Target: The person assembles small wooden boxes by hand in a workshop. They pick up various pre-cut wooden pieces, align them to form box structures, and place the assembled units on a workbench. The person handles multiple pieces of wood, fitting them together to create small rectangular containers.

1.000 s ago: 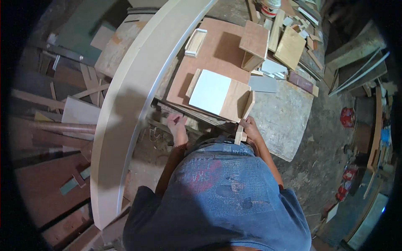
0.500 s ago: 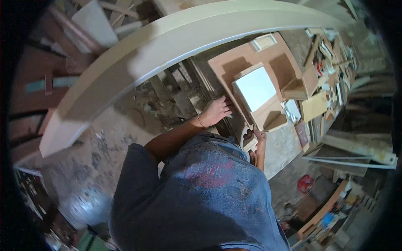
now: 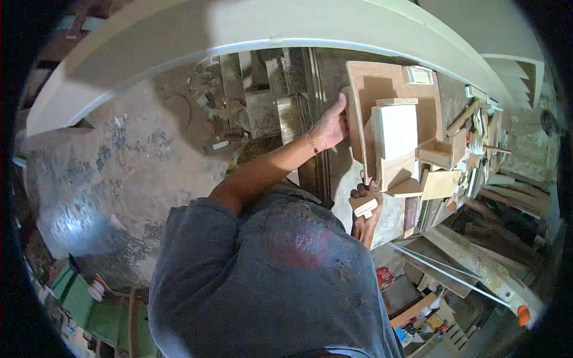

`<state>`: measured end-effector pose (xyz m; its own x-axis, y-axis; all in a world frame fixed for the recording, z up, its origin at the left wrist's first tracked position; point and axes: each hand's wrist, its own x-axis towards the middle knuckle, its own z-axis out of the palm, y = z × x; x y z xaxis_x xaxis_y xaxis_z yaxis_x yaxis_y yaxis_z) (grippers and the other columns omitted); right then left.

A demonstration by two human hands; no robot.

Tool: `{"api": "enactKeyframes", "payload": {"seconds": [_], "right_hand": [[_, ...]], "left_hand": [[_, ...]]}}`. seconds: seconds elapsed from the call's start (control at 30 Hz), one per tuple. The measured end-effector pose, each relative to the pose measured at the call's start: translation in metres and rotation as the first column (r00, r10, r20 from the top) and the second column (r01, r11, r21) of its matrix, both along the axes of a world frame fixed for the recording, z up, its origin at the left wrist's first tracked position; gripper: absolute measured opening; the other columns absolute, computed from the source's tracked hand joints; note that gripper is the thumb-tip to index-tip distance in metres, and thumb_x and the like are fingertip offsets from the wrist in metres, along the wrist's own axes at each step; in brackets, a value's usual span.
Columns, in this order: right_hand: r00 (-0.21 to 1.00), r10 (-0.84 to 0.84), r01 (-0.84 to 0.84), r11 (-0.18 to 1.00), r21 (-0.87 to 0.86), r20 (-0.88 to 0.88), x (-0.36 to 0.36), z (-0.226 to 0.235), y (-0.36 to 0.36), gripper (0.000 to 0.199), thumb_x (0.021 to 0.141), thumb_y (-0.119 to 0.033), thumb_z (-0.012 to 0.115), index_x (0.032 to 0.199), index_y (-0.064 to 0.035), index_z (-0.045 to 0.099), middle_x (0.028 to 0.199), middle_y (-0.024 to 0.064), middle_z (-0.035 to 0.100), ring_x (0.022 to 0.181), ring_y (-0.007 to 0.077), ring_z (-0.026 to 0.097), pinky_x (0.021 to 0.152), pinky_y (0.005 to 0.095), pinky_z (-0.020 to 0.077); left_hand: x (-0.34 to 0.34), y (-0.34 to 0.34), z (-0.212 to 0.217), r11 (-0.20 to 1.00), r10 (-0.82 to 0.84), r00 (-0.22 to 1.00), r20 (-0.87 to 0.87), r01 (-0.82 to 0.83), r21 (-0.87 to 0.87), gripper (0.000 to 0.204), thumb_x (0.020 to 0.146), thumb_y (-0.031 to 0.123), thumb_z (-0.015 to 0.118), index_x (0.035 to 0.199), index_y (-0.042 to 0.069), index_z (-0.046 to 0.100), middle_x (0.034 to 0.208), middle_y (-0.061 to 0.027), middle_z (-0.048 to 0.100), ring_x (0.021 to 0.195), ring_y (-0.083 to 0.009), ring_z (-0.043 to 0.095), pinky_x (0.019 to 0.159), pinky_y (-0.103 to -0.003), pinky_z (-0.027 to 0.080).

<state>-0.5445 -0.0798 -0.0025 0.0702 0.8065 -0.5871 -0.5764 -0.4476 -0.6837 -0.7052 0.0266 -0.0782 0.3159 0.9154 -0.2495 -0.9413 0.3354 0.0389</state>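
Observation:
A brown wooden panel (image 3: 394, 74) carries a white-faced box (image 3: 399, 132) and a small pale frame (image 3: 419, 75) near its far end. My left hand (image 3: 332, 127) is at the panel's left edge, thumb sticking up and the fingertips hidden behind the edge; it appears to grip the panel there. By the panel's near corner, my right hand (image 3: 371, 200) is closed around a small pale wooden block (image 3: 363, 206) with a short stub. The knuckles of that hand sit close against the corner; whether they touch it is unclear.
A long curved pale beam (image 3: 256, 27) spans the far side. Right of the panel lie an open wooden box (image 3: 436, 153), a yellowish board (image 3: 440, 185) and several offcuts. A long pale post (image 3: 477, 271) juts out at lower right. Scrap wood (image 3: 248, 83) lies beyond my left arm.
My left hand has moved from beside the panel onto its left edge. My right hand still holds the small block. The whole view has turned, shifting the panel rightward in the picture.

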Motion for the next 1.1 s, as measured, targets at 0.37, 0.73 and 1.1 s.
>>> {"api": "enactKeyframes", "payload": {"seconds": [0.37, 0.73, 1.1], "right_hand": [[0.997, 0.072, -0.071, 0.997, 0.019, -0.036, 0.013, -0.006, 0.007, 0.021, 0.089, -0.019, 0.042, 0.104, -0.0058, 0.048, 0.098, 0.0149, 0.056, 0.051, 0.0078, 0.043, 0.047, 0.0229, 0.0408], [0.991, 0.098, -0.096, 0.995, 0.022, -0.088, 0.005, -0.014, 0.010, 0.022, 0.088, -0.018, 0.044, 0.105, -0.0042, 0.047, 0.104, 0.0150, 0.055, 0.055, 0.0098, 0.043, 0.051, 0.0255, 0.0398], [0.989, 0.114, -0.117, 0.993, -0.025, -0.096, 0.006, -0.026, 0.017, 0.025, 0.086, -0.016, 0.043, 0.108, -0.0037, 0.045, 0.112, 0.0128, 0.052, 0.060, 0.0109, 0.040, 0.055, 0.0263, 0.0385]], "left_hand": [[0.004, -0.004, -0.019, 0.966, 0.079, 0.996, 0.031, -0.084, 0.246, 0.030, 0.074, 0.012, 0.065, 0.102, 0.006, 0.053, 0.097, -0.0030, 0.059, 0.091, -0.0150, 0.056, 0.081, -0.033, 0.044], [0.007, 0.006, -0.031, 0.971, 0.100, 0.992, -0.082, -0.079, 0.227, 0.030, 0.071, 0.005, 0.066, 0.100, 0.004, 0.055, 0.097, -0.0051, 0.060, 0.089, -0.0147, 0.056, 0.080, -0.032, 0.044], [-0.001, 0.016, -0.034, 0.973, 0.066, 0.989, -0.135, -0.034, 0.230, 0.029, 0.073, 0.008, 0.064, 0.101, 0.008, 0.053, 0.096, -0.0020, 0.059, 0.090, -0.0154, 0.056, 0.082, -0.033, 0.044]]}}
